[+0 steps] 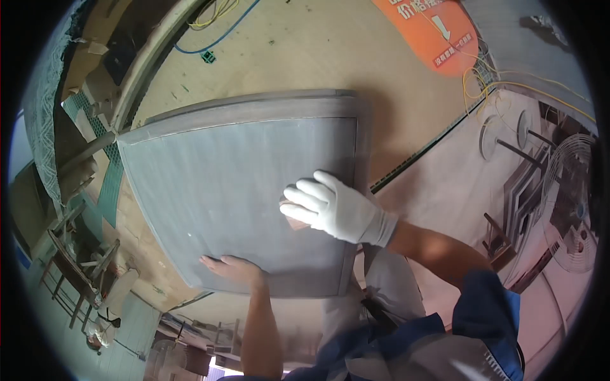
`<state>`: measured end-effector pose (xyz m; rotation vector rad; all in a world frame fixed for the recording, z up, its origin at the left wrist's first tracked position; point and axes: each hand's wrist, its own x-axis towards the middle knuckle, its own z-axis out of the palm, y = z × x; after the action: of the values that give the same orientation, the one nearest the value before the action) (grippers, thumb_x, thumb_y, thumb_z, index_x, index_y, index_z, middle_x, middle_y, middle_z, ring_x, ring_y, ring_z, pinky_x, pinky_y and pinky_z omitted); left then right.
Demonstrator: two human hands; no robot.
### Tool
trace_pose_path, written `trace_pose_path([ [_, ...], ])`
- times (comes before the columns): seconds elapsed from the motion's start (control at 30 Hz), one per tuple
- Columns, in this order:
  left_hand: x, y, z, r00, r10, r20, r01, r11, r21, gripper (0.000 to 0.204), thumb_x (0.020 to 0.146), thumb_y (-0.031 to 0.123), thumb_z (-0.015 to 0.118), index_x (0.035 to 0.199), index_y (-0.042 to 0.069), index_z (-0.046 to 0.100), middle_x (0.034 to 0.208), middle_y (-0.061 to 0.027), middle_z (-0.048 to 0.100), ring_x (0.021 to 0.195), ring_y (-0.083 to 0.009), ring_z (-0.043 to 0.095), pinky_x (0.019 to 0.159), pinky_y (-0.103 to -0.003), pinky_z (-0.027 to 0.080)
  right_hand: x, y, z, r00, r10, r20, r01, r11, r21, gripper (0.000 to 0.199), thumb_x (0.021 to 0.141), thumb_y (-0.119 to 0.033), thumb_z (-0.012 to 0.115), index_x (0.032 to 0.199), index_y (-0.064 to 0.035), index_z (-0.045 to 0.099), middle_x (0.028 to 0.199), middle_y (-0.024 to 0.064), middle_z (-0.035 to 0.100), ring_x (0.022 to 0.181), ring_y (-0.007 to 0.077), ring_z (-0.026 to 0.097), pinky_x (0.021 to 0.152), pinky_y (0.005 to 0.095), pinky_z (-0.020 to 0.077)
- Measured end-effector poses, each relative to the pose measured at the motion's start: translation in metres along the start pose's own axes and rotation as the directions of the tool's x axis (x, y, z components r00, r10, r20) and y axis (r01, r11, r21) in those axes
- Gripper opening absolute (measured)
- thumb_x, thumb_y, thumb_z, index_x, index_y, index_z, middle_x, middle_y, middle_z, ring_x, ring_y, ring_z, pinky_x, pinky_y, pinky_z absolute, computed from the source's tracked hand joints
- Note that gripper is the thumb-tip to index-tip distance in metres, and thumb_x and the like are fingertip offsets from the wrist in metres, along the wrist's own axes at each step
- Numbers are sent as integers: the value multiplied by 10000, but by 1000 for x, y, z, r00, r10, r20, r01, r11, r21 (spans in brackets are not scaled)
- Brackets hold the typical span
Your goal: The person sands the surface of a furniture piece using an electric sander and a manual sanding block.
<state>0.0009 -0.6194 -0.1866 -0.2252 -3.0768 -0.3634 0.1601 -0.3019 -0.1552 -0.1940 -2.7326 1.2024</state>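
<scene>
A large grey panel (pixel 235 171) with a raised, rounded frame along its far and right edges lies in front of me. My right hand (pixel 333 206), in a white glove, is on its right half, fingers bent over a small brown sanding pad (pixel 296 223). The glove hides most of the pad, which rests against the panel's face. My bare left hand (pixel 235 269) lies flat near the panel's near-left edge, fingers stretched out and holding nothing.
The panel lies over a tan board surface (pixel 305 57). An orange printed sign (pixel 432 38) and a yellow cable (pixel 540 84) are at far right. A blue hose (pixel 216 47) curves across the far side. On the right stands a wire-caged fan (pixel 575 197); wooden furniture frames (pixel 76 273) are at left.
</scene>
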Motion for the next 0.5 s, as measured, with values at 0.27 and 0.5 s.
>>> trace_pose_path([
  [0.27, 2, -7, -8, 1000, -2, 1, 2, 999, 38, 607, 1133, 314, 340, 1629, -33, 291, 1695, -250, 290, 1559, -421, 269, 1278, -516, 222, 26, -20, -8, 997, 76, -5, -76, 992, -103, 478, 852, -220, 746, 1311, -114, 667, 1312, 91, 650, 1179, 254, 605, 1000, 455, 457],
  [0.5, 1, 13, -5, 1000, 10, -8, -10, 1000, 5, 556, 1093, 183, 379, 1576, -93, 356, 1659, -281, 343, 1539, -417, 326, 1271, -506, 258, 28, 2, -22, 800, 249, -545, -415, 887, -204, 581, 821, -223, 773, 1373, -87, 653, 1196, 149, 663, 977, 355, 638, 808, 498, 527],
])
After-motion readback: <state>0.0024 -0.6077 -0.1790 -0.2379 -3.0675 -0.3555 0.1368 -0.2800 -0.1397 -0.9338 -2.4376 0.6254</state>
